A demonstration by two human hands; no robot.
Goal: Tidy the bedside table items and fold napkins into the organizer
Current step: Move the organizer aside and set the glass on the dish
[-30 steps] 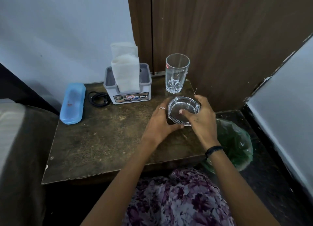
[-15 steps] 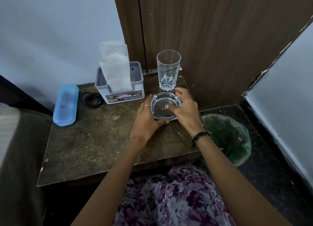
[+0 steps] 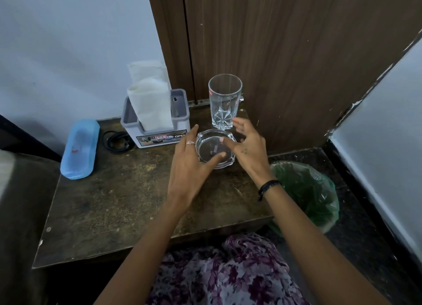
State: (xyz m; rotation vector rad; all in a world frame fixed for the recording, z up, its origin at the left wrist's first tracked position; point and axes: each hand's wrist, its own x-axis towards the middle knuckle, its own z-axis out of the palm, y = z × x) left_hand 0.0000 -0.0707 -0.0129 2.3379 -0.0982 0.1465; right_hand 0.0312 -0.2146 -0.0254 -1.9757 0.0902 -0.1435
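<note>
Glass ashtray point(image 3: 215, 148) flat, opening up, both hands loose w/ fingers spread, left hand point(image 3: 190, 167), right hand point(image 3: 247, 148)

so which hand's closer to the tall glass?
Right. The right hand has fingertips just in front of the tall glass base; the left hand sits further off, beside the ashtray.
</note>
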